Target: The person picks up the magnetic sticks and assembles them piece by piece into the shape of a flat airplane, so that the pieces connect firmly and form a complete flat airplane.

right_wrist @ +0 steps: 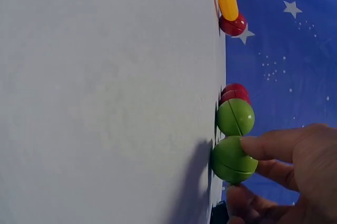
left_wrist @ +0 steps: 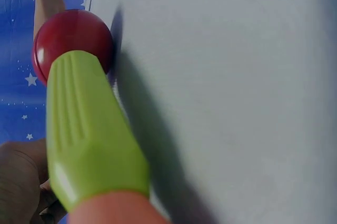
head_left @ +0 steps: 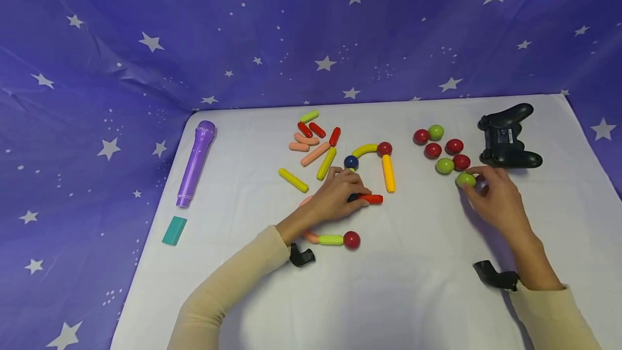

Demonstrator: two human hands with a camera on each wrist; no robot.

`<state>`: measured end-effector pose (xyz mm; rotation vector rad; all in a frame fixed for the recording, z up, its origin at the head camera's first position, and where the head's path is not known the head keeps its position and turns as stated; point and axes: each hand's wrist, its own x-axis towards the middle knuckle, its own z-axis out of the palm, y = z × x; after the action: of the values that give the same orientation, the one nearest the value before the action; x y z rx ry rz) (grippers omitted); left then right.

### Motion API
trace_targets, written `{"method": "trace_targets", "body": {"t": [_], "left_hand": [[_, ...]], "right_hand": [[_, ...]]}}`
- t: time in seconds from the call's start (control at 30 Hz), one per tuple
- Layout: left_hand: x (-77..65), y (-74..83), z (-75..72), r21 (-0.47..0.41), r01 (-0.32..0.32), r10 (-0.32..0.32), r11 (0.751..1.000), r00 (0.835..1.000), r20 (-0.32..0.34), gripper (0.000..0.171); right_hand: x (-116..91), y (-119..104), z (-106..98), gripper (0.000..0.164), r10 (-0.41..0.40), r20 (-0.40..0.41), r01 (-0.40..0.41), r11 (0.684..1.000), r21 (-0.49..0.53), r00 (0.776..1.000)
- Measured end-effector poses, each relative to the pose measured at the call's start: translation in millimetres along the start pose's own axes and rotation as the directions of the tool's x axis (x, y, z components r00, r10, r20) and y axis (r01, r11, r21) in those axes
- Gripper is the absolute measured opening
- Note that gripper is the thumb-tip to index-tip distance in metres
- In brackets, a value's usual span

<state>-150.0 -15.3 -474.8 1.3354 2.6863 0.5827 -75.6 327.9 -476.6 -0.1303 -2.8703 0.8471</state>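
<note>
My right hand (head_left: 498, 201) pinches a green ball (head_left: 466, 180) between thumb and fingers, at the near end of a group of red and green balls. The right wrist view shows that green ball (right_wrist: 231, 160) beside a second one (right_wrist: 236, 117). Across the middle, my left hand (head_left: 340, 196) curls over a figure of joined sticks and balls, its fingers about a dark blue ball (head_left: 353, 197) next to a red stick (head_left: 371, 199). Part of the figure is hidden under that hand. A lime stick (left_wrist: 89, 129) with a red ball (left_wrist: 73, 42) fills the left wrist view.
Loose red, pink and lime sticks (head_left: 316, 154) lie behind my left hand. A black game controller (head_left: 507, 136) stands at the back right. On the left lie a purple toy microphone (head_left: 196, 163) and a teal block (head_left: 174, 230). The white table (head_left: 413, 285) ends at a starry purple cloth.
</note>
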Motion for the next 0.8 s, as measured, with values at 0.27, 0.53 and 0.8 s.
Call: {"method": "trace_targets", "body": {"t": [0.27, 0.53, 0.8], "left_hand": [[-0.8, -1.1, 1.1, -0.021, -0.007, 0.006, 1.0, 1.0, -0.003, 0.025], [-1.8, -4.3, 2.5, -0.011, -0.022, 0.022, 1.0, 1.0, -0.014, 0.023], [-3.1, -6.7, 2.3, -0.009, -0.024, 0.024, 1.0, 1.0, -0.013, 0.025]], "right_hand": [[-14, -46, 35, 0.037, -0.223, 0.154, 0.199, 0.968, 0.152, 0.963], [-9, -82, 64, 0.037, -0.314, 0.253, 0.247, 0.932, 0.265, 0.915], [5, -83, 65, 0.058, -0.29, 0.39, 0.242, 0.955, 0.168, 0.874]]}}
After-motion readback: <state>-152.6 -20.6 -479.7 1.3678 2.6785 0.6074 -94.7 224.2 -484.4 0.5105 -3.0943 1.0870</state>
